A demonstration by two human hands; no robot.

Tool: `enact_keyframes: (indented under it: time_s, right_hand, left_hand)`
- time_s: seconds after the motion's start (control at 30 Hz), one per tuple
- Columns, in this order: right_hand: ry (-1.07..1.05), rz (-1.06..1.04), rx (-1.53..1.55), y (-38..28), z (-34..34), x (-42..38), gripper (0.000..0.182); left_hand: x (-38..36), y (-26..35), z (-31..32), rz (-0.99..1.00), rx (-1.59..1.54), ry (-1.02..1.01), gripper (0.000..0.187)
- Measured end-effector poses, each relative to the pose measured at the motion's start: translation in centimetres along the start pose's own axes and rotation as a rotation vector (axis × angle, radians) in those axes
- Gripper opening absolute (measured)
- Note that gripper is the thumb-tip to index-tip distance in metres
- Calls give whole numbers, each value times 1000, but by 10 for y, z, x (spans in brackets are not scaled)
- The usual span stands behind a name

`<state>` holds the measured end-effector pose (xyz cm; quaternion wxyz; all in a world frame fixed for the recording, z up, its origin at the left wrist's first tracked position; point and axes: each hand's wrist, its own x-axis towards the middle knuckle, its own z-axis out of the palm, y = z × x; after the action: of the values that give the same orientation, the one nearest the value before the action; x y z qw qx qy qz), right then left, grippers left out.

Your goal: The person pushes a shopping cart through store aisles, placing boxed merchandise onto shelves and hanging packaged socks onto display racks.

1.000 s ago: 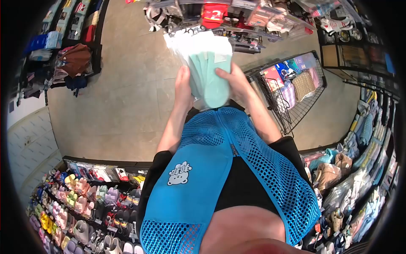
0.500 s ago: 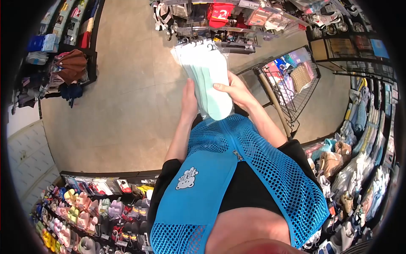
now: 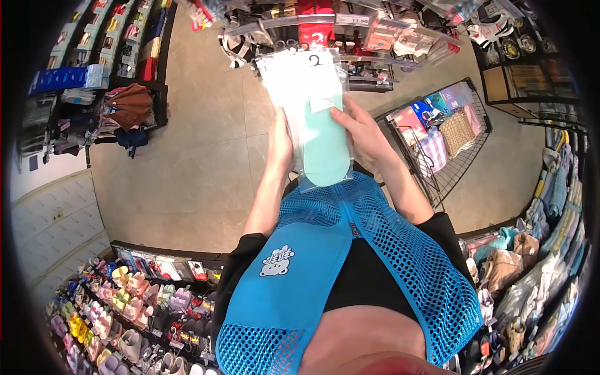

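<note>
In front of my chest I hold a stack of packaged socks [image 3: 327,147], mint green with a bright white upper part, in clear plastic sleeves with small black hooks at the top. My left hand [image 3: 280,140] is closed along the left edge of the stack. On the opposite edge, my right hand [image 3: 365,131] grips it with the thumb pressed on the front pack, near a small white label. The fingers behind the stack are hidden. Glare washes out the upper part of the packs.
A black wire shopping cart [image 3: 447,140] with packaged goods and a woven item stands to the right. Ahead is a display rack [image 3: 375,37] with price tags. Shelves of slippers [image 3: 131,306] lie at lower left, hanging clothes [image 3: 550,206] at right, and a brown folded item [image 3: 128,105] at left.
The fanned packs are now squared into one stack, its front turned more toward me. My right hand has shifted slightly right and up along the edge. The view has turned slightly.
</note>
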<state>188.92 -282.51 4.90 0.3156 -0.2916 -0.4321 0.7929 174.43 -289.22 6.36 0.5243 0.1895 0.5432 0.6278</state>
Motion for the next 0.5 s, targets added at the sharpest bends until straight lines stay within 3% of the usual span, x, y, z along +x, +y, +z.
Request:
enact_keyframes:
  time_s: [0.33,0.43,0.5]
  right_hand:
    - [146,13,-8,-17,-82,23,52]
    - [140,-15,74,-11,-100,26,53]
    - [175,-280,206,2,-107,21,55]
  left_hand:
    - [47,-28,74,-85,229,-20,71]
    - [53,-42,76,-128,-35,-124,79]
    - [58,-60,58,-460,-253,-234,81]
